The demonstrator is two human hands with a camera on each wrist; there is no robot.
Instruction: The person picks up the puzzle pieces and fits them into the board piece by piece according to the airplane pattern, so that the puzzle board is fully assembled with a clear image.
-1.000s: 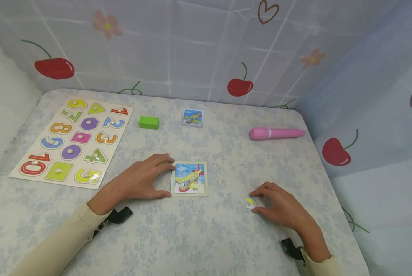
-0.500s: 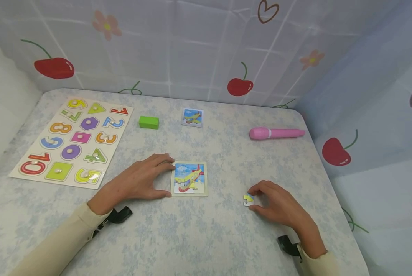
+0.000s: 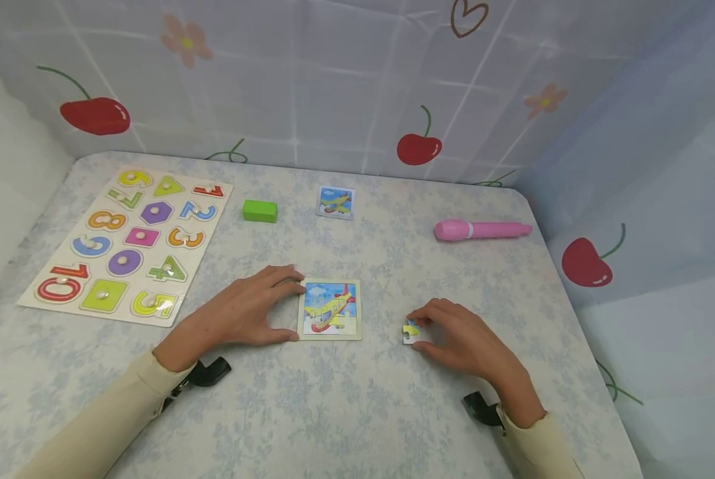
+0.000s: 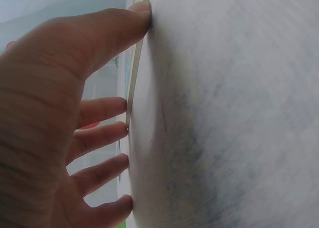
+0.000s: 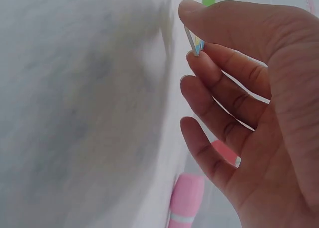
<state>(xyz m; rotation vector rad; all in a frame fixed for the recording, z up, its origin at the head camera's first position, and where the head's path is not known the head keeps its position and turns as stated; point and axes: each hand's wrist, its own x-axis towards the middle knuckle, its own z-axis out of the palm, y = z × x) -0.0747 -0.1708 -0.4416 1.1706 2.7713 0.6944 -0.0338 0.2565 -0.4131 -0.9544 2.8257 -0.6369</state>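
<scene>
A small square jigsaw puzzle [image 3: 331,309] with a yellow airplane picture lies in a pale tray frame at mid-table. My left hand [image 3: 249,309] rests against the frame's left edge, fingertips near the upper corner and thumb near the lower one. The left wrist view shows the thumb [image 4: 134,19] and fingertips touching that thin edge. To the right of the frame, my right hand [image 3: 459,336] pinches a jigsaw piece [image 3: 410,332], white and yellow with some blue. In the right wrist view the piece [image 5: 190,41] appears edge-on between thumb and fingers, the other fingers loosely extended.
At the left lies a number-and-shape peg board [image 3: 130,246]. Behind the puzzle are a green block [image 3: 260,211] and a small airplane picture card [image 3: 336,202]. A pink wand-like object [image 3: 483,230] lies at the back right. Patterned curtains [image 3: 345,80] hang beyond the table.
My right hand has moved left and slightly away from me, carrying the jigsaw piece closer to the puzzle; the piece has turned a little. My left hand stays at the frame.
</scene>
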